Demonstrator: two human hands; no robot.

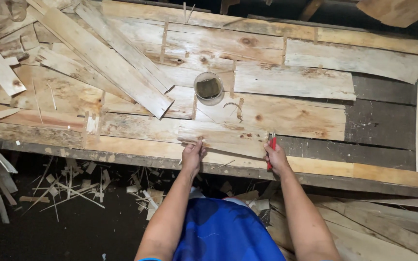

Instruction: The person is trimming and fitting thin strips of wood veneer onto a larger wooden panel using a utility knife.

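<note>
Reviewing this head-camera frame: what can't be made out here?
- Red tool: the right hand covers most of it; its kind is unclear.
- Cup: contents too dark to identify.
- Left hand: fingertips hidden against the wood piece.
- Scraps on the floor: too dim and small.
- Workbench: top edge cut off.

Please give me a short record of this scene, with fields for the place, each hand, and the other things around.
Place: rough wooden workbench covered with planks, seen from above
Left hand: left hand rests on the left end of a short plank
Right hand: right hand grips a red-handled tool at the right end of that plank; tool tip too small to tell
On bench: small round container with dark contents; long loose boards lying diagonally
Floor: wood scraps and splinters
</note>
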